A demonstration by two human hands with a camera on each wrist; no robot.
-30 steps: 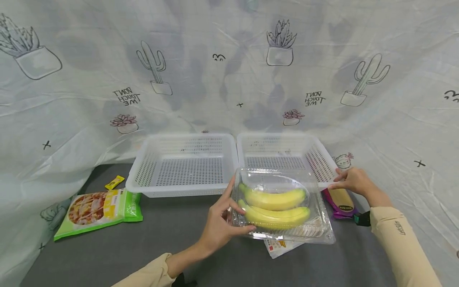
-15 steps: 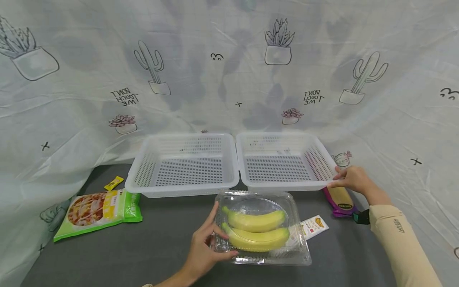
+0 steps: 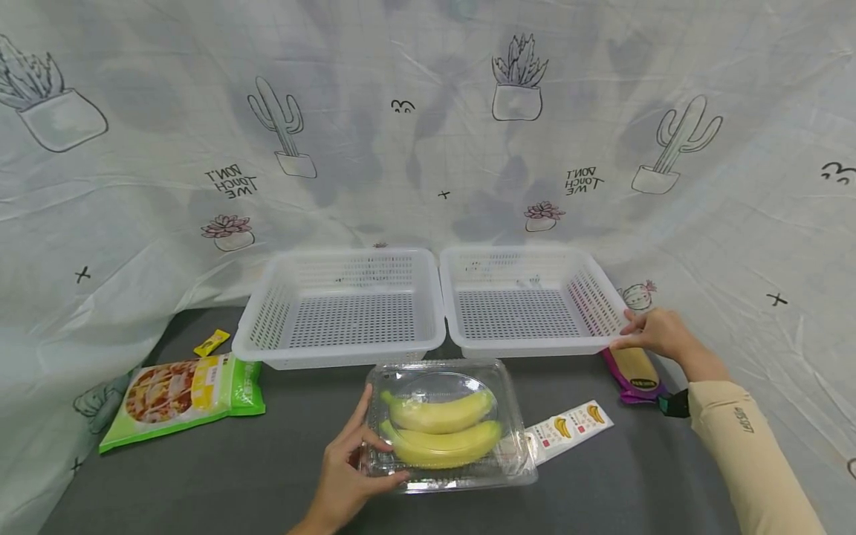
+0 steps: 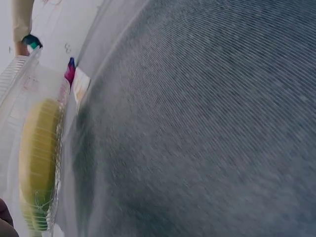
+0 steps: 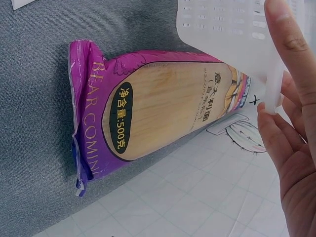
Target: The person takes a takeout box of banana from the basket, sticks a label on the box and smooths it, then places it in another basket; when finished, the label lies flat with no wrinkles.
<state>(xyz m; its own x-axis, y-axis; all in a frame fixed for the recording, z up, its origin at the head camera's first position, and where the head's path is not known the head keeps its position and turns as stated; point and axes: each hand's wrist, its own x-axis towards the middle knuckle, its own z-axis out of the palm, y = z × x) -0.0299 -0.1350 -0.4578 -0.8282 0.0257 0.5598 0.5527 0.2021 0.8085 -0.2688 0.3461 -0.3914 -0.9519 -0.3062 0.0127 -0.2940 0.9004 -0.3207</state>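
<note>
My left hand grips the left side of a clear plastic clamshell box, thumb and fingers at its edge. Inside lie two yellow bananas, one in front of the other. The box is in front of the baskets, above the grey table. In the left wrist view only a banana and part of the box show. My right hand pinches the front right corner rim of the right white basket. The right wrist view shows a purple pack of pasta under that corner.
Beside the right basket stands a left white basket. A green food bag and a small yellow packet lie at the left. A white strip with banana pictures lies right of the box. Printed cloth hangs behind.
My left hand has carried the box of bananas left and toward me, off the right basket's front. The banana-picture strip has come into view. My right hand has stayed on the rim.
</note>
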